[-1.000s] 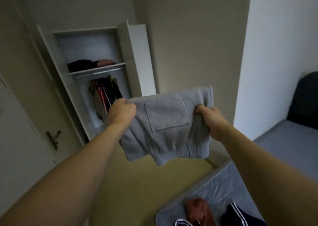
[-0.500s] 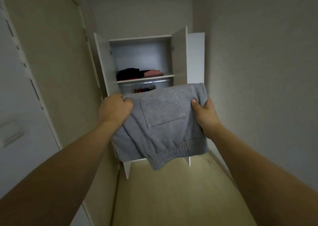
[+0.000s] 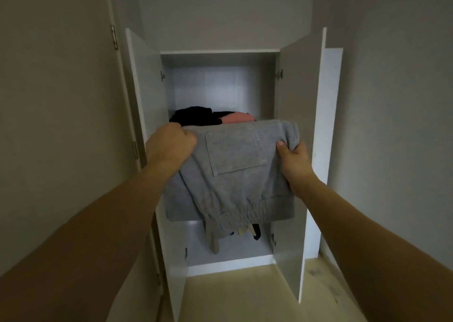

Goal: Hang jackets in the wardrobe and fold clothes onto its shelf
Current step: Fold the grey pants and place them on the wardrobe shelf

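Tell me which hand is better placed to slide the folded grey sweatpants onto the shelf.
Probably right. The right hand grips the sweatpants below the shelf's bare right side, while the left hand sits just below the black garment and pink garment already there. Both hands hold the fold.

Two arms in view, both bare from hand up to picture edge. No sleeves, no gloves. No watch, no ring, no band on either wrist. Left hand point(image 3: 170, 143): back of hand and knuckles show, wrist plain. Right hand point(image 3: 293, 160): thumb on top, thumbnail short and pale. Other fingers of right hand hidden. Left forearm long, smooth, fills lower left corner. Right forearm same, fills lower right corner. Rest of body out of picture.
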Available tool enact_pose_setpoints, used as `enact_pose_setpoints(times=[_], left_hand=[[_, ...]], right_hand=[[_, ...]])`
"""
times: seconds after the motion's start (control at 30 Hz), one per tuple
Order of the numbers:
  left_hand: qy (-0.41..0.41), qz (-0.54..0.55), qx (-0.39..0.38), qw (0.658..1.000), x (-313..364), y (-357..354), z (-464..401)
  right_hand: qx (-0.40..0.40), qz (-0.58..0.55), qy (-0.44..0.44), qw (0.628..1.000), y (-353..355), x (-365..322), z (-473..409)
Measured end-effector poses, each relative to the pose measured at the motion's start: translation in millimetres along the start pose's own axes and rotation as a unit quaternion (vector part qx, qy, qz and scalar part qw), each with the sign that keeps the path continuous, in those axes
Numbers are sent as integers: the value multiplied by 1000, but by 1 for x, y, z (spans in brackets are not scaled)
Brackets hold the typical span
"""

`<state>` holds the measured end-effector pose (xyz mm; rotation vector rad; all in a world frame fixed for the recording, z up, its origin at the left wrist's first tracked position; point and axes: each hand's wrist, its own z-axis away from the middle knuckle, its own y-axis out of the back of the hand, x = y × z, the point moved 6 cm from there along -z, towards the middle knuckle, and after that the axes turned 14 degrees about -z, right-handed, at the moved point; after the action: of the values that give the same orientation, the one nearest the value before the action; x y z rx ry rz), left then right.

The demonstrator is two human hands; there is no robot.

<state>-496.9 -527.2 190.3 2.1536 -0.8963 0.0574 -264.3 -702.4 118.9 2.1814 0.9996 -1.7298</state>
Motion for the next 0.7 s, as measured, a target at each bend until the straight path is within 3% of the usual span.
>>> enact_pose_setpoints(times=[0.27,0.43,0.57,0.7], left_hand=[[-38,-39,5,999,15,-201,-167],[-28,-102,26,994,9,-313,-278],[-7,-161,0,987,4,-376,-388],[-33,-234,35,971,-1,-416,-501]], right_hand=[[42,-3,23,999,-39,105,-234],[13,1,13,1000,-89,162,-384],[-8,12,-4,1000,-148,171,-501],[-11,42,-19,999,-208,179,-611]])
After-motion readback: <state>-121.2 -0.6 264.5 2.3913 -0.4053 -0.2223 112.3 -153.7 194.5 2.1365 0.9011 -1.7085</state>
